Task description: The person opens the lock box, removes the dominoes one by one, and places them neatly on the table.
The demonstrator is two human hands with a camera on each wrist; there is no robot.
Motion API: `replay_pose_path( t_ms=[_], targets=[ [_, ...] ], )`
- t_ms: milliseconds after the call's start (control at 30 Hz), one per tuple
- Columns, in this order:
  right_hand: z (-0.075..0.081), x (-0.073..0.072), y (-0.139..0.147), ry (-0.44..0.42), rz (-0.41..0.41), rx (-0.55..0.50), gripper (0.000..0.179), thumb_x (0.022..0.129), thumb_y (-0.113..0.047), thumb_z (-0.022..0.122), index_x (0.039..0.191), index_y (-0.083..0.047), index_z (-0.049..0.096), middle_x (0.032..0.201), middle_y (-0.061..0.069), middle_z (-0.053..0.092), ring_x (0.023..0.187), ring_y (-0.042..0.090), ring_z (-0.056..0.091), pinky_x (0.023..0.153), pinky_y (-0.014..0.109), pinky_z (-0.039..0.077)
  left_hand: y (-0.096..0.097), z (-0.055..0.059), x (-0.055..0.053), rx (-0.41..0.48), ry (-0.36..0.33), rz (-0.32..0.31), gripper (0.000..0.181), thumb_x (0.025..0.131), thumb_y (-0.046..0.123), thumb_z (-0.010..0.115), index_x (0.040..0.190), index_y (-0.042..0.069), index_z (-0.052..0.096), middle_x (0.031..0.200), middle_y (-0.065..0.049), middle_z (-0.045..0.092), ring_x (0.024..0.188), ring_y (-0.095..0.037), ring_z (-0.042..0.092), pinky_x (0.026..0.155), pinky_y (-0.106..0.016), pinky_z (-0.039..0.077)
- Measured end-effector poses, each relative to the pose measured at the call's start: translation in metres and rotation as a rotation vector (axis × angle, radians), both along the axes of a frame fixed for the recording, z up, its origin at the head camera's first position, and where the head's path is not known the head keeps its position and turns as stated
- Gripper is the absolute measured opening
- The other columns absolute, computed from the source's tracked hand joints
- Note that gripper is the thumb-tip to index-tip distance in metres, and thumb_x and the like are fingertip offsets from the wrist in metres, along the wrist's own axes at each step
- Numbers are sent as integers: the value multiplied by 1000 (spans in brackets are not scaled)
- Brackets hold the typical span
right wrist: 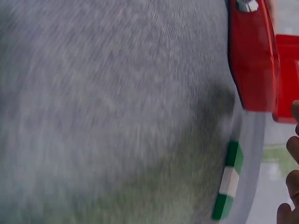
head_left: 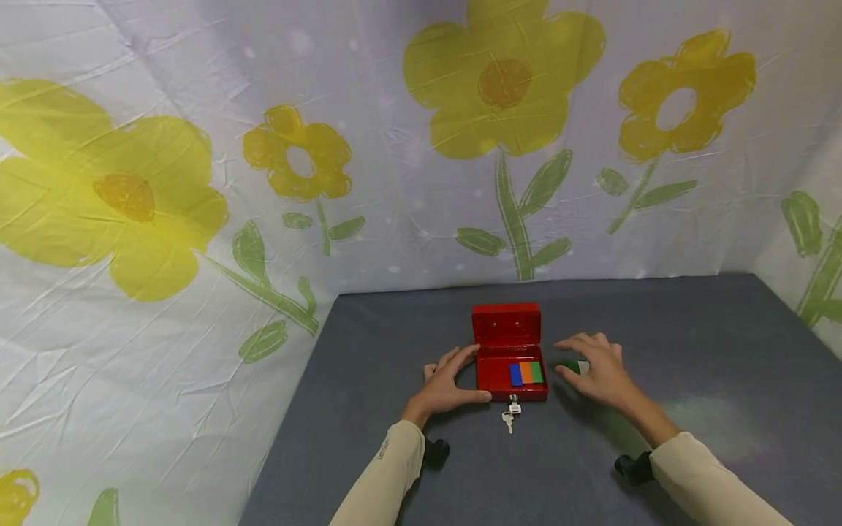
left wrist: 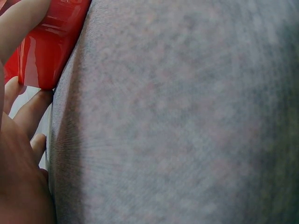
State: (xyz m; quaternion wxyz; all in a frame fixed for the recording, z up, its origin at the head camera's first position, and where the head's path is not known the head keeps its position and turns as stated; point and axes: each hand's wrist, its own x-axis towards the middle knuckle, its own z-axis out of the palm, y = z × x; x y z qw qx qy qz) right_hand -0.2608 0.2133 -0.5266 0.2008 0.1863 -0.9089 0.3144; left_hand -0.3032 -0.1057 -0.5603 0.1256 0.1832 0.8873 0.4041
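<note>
A small red cash box (head_left: 483, 372) stands on the table with its lid (head_left: 506, 325) raised at the back. Thumb at its front corner and fingers at its far left side, my left hand (head_left: 447, 387) grips the box. A blue, orange and green striped block (head_left: 526, 373) lies inside on the right. At the front hang a silver padlock (head_left: 515, 406) and a key (head_left: 508, 421). My right hand (head_left: 601, 371), fingers spread apart, hovers over a green and white striped block (right wrist: 229, 181) on the table, right of the box.
The dark grey table (head_left: 526, 475) runs back to a white cloth (head_left: 395, 219) printed with yellow flowers. Black wrist cameras sit under the left wrist (head_left: 437, 454) and the right wrist (head_left: 634, 468).
</note>
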Motion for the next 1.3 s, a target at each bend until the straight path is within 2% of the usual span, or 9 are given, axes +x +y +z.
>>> replay_pose_path(
  t_ms=[200, 400, 533, 767, 1033, 1300],
  targets=[
    [-8, -2, -10, 16, 13, 3, 38, 79, -12, 86, 115, -7, 73, 109, 9, 72, 86, 19, 45, 74, 38, 18, 0, 0, 1, 17, -10, 1, 94, 76, 58, 83, 155, 46, 34, 161, 10, 43, 157, -23, 13, 105, -56, 17],
    [-14, -2, -19, 34, 38, -24, 39, 77, -11, 86, 114, -8, 74, 107, 7, 72, 85, 16, 44, 74, 36, 17, -1, -1, 1, 23, 24, -22, 94, 77, 56, 83, 156, 46, 32, 160, 12, 43, 157, -21, 14, 98, -49, 16],
    [-13, 0, -24, 49, 58, -32, 39, 77, -11, 86, 114, -8, 74, 107, 6, 72, 85, 16, 45, 74, 35, 17, -2, -2, 1, 16, 29, -22, 94, 77, 57, 82, 156, 47, 32, 160, 12, 44, 156, -20, 14, 97, -47, 16],
    [-10, 1, -29, 18, 60, -22, 39, 78, -10, 86, 115, -7, 73, 111, 7, 72, 86, 17, 43, 74, 35, 16, -2, -2, 0, 32, 28, -32, 94, 77, 57, 83, 155, 48, 31, 160, 13, 43, 157, -20, 13, 97, -47, 15],
    [-12, -5, -32, 18, 71, 12, 40, 77, -9, 86, 115, -9, 74, 110, 6, 72, 87, 15, 44, 74, 35, 17, -2, -2, 0, 26, 37, -35, 94, 78, 57, 82, 156, 48, 31, 160, 13, 42, 157, -20, 13, 96, -47, 15],
    [-6, -8, -40, -38, 101, 66, 39, 79, -14, 87, 116, -10, 75, 112, 6, 73, 86, 15, 41, 74, 38, 16, -2, -2, 0, 10, 35, -32, 93, 78, 58, 81, 156, 48, 31, 160, 13, 43, 157, -20, 13, 97, -47, 15]
  ],
)
